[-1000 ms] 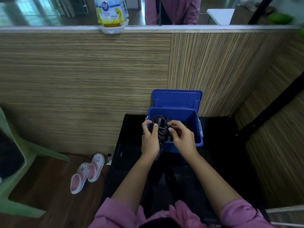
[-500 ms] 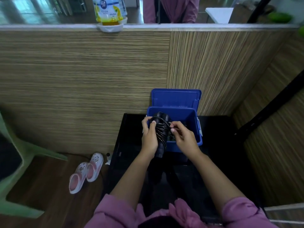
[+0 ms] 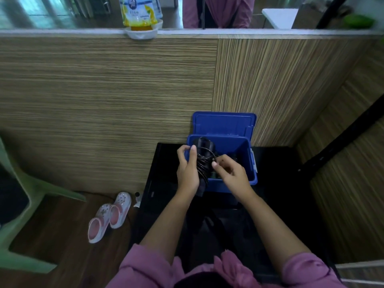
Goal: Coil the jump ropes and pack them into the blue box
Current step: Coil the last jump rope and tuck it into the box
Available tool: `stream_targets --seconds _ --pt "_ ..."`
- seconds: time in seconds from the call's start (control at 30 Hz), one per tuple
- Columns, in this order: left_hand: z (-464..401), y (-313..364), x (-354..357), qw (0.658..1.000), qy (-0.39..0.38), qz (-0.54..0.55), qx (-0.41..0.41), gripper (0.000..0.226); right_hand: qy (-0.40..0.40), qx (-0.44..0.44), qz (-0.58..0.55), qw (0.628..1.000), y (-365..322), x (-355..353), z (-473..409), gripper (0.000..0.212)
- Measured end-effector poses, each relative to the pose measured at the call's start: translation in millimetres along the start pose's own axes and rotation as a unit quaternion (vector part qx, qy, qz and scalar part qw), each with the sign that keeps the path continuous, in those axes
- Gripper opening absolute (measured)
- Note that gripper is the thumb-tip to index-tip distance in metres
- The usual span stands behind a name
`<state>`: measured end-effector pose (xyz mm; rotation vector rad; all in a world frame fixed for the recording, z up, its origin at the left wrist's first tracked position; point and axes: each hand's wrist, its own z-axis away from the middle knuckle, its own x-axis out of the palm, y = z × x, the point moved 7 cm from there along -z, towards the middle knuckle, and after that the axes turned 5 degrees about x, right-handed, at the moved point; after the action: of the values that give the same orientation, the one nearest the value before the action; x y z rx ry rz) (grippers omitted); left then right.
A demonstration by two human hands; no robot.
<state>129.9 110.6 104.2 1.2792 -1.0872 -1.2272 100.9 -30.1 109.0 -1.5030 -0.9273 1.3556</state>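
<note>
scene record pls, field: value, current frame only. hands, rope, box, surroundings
left hand: left hand grips the black jump rope bundle, cord wound round its handles
right hand: right hand pinches the cord at the bundle's side
rope position: over the near left corner of the box, not released
box: blue plastic box, lid open and leaning back toward the wood-grain wall
support: black table
floor: pink clogs, green plastic chair

This is looking like a lived-in home or small shop interior. A wood-grain partition (image 3: pixel 124 90) is filling the upper frame, with a yellow refill pouch (image 3: pixel 138 13) sitting in a white dish on its ledge. Pink clogs (image 3: pixel 110 217) are lying on the dark wooden floor at lower left, beside a green plastic chair (image 3: pixel 22 204).
</note>
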Motion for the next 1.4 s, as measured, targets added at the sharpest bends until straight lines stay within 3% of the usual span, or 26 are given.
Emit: stream_targets --seconds 0.17,0.33,0.4,0.6,0.77,1.27,1.37,1.4 --pt "-1.6 -4.1 4.9 1.0 -0.015 0.016 0.008 0.028 0.012 0.039 -0.087 0.995 2.5 1.4 -0.8 0.011" --pt "-9.6 -14.9 5.4 0.996 0.009 0.085 -0.003 0.026 -0.069 0.078 -0.174 0.979 0.6 10.3 4.5 0.015" --pt "-10.3 -16.6 5.1 0.992 0.026 0.12 -0.003 0.022 -0.065 0.117 -0.206 0.969 6.3 9.7 2.5 0.017" --pt "-4.5 -12.3 16.4 0.993 -0.022 0.111 0.03 0.017 0.016 0.168 -0.169 0.971 16.3 -0.9 -0.5 0.052" --pt "-2.9 -14.2 15.8 0.988 -0.034 0.151 0.02 0.031 -0.076 0.221 -0.301 0.925 15.8 9.2 2.1 0.034" --pt "8.1 -18.9 25.9 0.978 -0.013 0.2 -0.059 0.033 -0.041 0.181 -0.271 0.945 9.0 0.5 -8.5 0.044" --pt "12.3 -16.5 28.3 0.984 -0.032 0.158 -0.076 0.055 -0.025 0.179 -0.246 0.952 7.8 -5.2 -8.4 0.04" --pt "14.4 -15.7 28.4 0.985 -0.029 0.153 -0.078 0.051 -0.027 0.175 -0.237 0.955 7.9 -5.3 -8.5 0.04"
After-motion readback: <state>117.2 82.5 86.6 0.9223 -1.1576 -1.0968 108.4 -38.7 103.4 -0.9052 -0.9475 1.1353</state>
